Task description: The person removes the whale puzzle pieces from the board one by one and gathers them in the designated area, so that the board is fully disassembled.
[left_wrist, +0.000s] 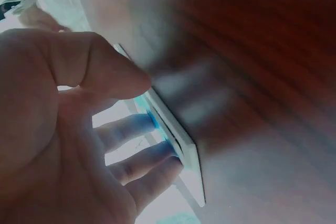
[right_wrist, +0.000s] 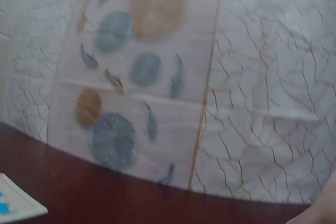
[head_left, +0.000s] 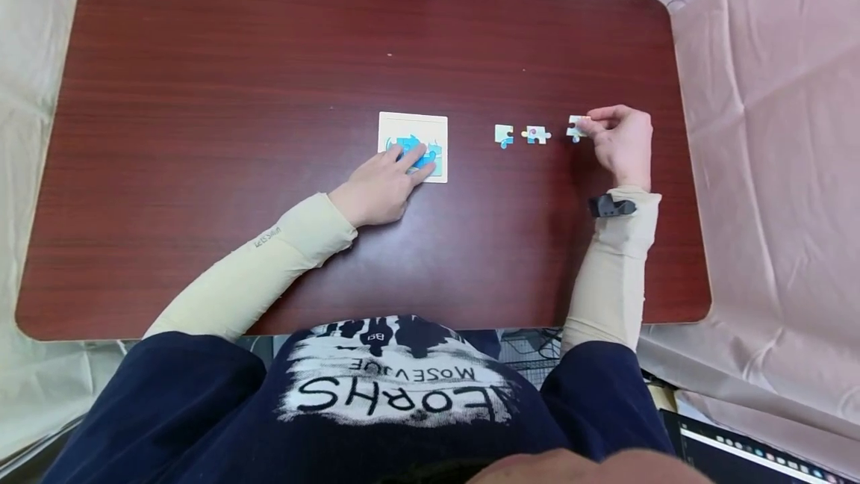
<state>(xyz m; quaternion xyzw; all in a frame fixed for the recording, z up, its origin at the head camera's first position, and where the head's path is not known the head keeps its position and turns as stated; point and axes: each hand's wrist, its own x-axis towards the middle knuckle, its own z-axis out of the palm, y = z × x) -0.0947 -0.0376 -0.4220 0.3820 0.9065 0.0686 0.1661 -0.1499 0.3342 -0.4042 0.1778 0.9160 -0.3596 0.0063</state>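
A square jigsaw board (head_left: 438,122) with a white rim and blue puzzle picture lies near the middle of the table. My left hand (head_left: 384,184) rests on it, fingers spread across the blue part and hiding some of it. In the left wrist view the fingers (left_wrist: 142,156) reach over the tray's edge, thumb at the near side. To the right, my right hand (head_left: 623,142) pinches a jigsaw piece (head_left: 574,128) between thumb and fingertips. Two more pieces, a left one (head_left: 502,134) and a middle one (head_left: 536,134), lie in a row between the board and that hand.
The dark red wooden table (head_left: 222,95) has rounded corners. Patterned cloth (right_wrist: 252,93) hangs behind its far edge, and plain pink cloth (head_left: 766,133) drapes along the right. A dark screen (head_left: 739,447) shows at the lower right, below table level.
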